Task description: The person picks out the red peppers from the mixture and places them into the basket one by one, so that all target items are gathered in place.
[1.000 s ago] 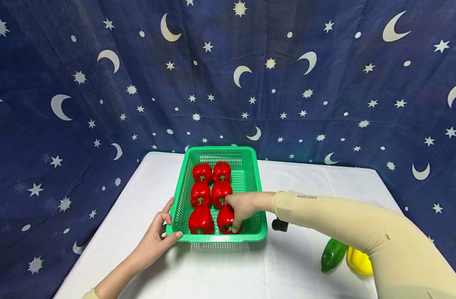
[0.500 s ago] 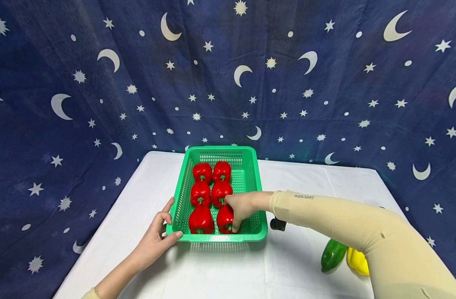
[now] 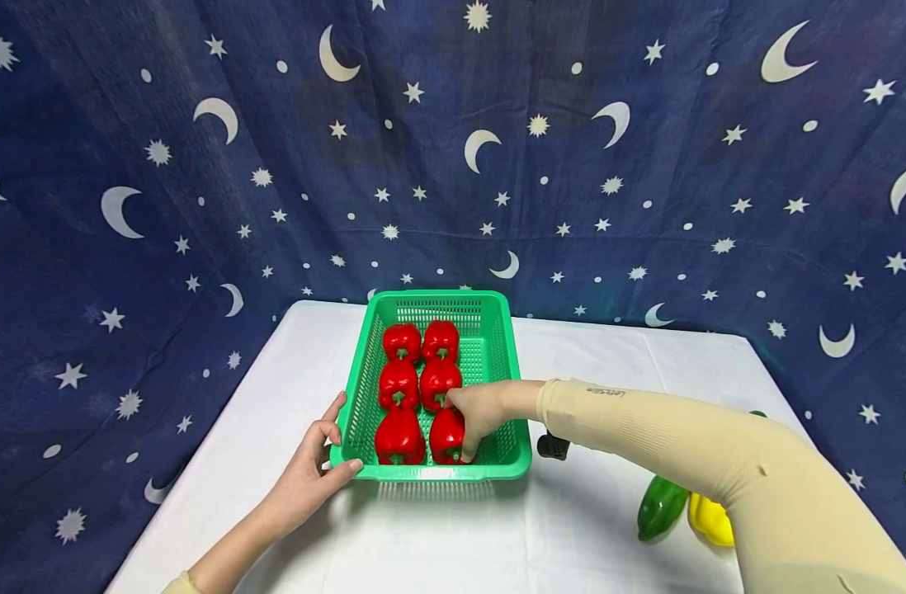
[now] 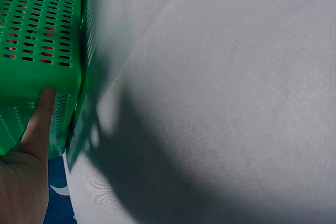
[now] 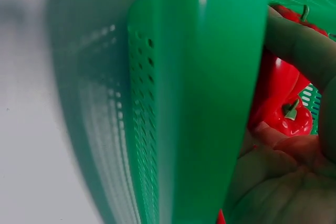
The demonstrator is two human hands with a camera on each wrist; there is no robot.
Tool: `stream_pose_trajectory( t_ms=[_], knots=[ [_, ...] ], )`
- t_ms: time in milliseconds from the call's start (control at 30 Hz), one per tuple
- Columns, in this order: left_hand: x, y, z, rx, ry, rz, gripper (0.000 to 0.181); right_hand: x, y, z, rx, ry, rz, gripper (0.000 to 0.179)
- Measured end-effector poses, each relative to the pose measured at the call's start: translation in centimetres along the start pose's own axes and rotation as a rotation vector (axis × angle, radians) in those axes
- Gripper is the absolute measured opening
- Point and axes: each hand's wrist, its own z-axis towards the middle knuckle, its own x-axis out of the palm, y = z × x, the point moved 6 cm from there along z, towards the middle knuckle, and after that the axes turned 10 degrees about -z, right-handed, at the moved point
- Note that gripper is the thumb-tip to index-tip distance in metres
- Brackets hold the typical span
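Observation:
Inside the green plastic basket (image 3: 509, 330), several red bell peppers stand in two columns on the left and middle. My right hand (image 3: 479, 412) reaches over the basket's right side and grips the nearest pepper of the right column, a red bell pepper (image 3: 445, 437), its thumb on the near side. The right wrist view shows the palm (image 5: 278, 182) and fingers around this pepper, partly hidden by the basket's rim (image 5: 210, 77). My left hand (image 3: 308, 470) holds the near left corner, thumb on the front rim and fingers at the left side.
A green vegetable (image 3: 662, 507) and a yellow one (image 3: 711, 520) lie at the right of the white-covered table (image 3: 438, 544), partly behind the right sleeve (image 3: 676, 437). A dark blue curtain (image 3: 542, 165) with moons and stars hangs behind. In the basket, a strip of bare floor (image 3: 474, 363) runs right of the peppers.
The gripped pepper has shifted very slightly to the left in the basket, and my right forearm has moved a touch left with it. My left hand and the basket have stayed put.

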Motion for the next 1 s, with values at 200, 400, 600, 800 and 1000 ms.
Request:
stream_pose_trajectory(
  t_ms=[200, 400, 600, 800, 1000],
  knots=[
    [0.0, 0.0, 0.0, -0.008, -0.005, 0.001, 0.032, 0.2, 0.0, -0.2, 0.002, 0.015, 0.032, 0.081],
    [0.1, 0.0, 0.0, -0.008, -0.003, -0.002, 0.032, 0.4, -0.1, -0.3, 0.004, 0.033, 0.063, 0.081],
    [0.1, -0.1, 0.0, -0.005, 0.003, -0.005, 0.032, 0.3, -0.2, -0.6, 0.011, 0.036, 0.064, 0.076],
    [0.2, 0.0, 0.1, -0.009, 0.011, 0.009, 0.033, -0.1, -0.5, -1.2, 0.003, 0.037, 0.057, 0.07],
    [0.0, -0.1, 0.0, -0.051, -0.008, 0.041, 0.034, -1.1, -0.6, -2.3, -0.007, 0.027, 0.11, 0.07]
  ],
)
